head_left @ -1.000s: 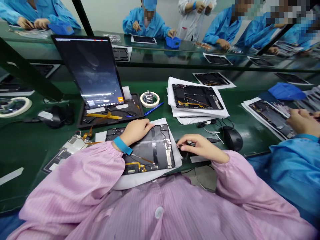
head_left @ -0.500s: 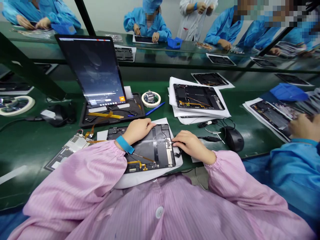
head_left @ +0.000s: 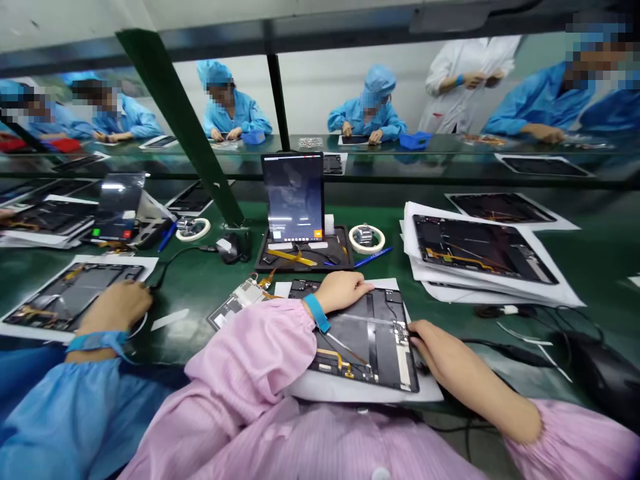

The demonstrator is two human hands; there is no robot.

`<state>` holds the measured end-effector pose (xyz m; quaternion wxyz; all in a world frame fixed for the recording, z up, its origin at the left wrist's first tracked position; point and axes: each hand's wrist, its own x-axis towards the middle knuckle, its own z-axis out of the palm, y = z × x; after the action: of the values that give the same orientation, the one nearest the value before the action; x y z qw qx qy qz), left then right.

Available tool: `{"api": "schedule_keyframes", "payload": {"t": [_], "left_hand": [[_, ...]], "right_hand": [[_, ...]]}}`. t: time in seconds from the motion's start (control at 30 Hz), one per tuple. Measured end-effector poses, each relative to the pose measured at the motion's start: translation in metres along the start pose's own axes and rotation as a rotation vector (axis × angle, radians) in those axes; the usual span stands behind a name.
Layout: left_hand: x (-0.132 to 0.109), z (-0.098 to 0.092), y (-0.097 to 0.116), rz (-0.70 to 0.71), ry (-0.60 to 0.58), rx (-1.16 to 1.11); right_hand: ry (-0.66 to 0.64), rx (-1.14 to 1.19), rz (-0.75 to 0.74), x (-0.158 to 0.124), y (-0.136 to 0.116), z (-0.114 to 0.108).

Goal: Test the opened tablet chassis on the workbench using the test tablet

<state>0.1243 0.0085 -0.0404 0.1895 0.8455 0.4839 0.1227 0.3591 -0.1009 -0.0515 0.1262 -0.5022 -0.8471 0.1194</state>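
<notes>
An opened tablet (head_left: 387, 340), its inner boards and orange flex strips showing, lies on white paper in front of me. My left hand (head_left: 343, 291) reaches across it, fingers bent over its far edge; the fingertips are partly hidden. At the right edge, beside a small board, my right hand (head_left: 440, 350) is closed in a pinch. A black cable (head_left: 523, 353) runs in behind this hand; its end is covered by the fingers. To the left lies a loose screen panel (head_left: 235, 300) joined by an orange flex strip.
Beyond the tablet, a lit screen (head_left: 295, 200) stands upright in a black tray (head_left: 280, 263). Nearby are a tape roll (head_left: 367, 239), a blue pen (head_left: 374, 257) and a mouse (head_left: 231, 248). Stacked tablets (head_left: 480, 247) are right. A co-worker's hand (head_left: 117, 307) works at left.
The view has swung left and up, bringing in the co-worker at left and more people behind. Both my hands keep their places on the tablet's far and right edges.
</notes>
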Motion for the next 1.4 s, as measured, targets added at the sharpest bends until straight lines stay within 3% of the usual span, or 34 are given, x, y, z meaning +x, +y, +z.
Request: {"api": "schedule_keyframes", "payload": {"t": [0.37, 0.5, 0.57, 0.77, 1.4], "left_hand": [[0.000, 0.001, -0.003, 0.004, -0.011, -0.021], [-0.004, -0.002, 0.000, -0.009, -0.032, 0.001], [-0.005, -0.002, -0.001, -0.012, -0.036, 0.011], [-0.005, 0.000, -0.003, 0.000, -0.041, 0.013], [-0.005, 0.000, -0.001, 0.006, -0.024, 0.014]], "right_hand": [[0.060, 0.017, -0.074, -0.008, 0.014, 0.000], [0.214, 0.173, 0.048, -0.013, 0.015, -0.002], [0.271, 0.152, 0.038, -0.016, 0.013, -0.004], [0.222, 0.042, -0.133, -0.015, 0.006, -0.010], [0.202, -0.025, -0.180, -0.005, 0.008, -0.010]]}}
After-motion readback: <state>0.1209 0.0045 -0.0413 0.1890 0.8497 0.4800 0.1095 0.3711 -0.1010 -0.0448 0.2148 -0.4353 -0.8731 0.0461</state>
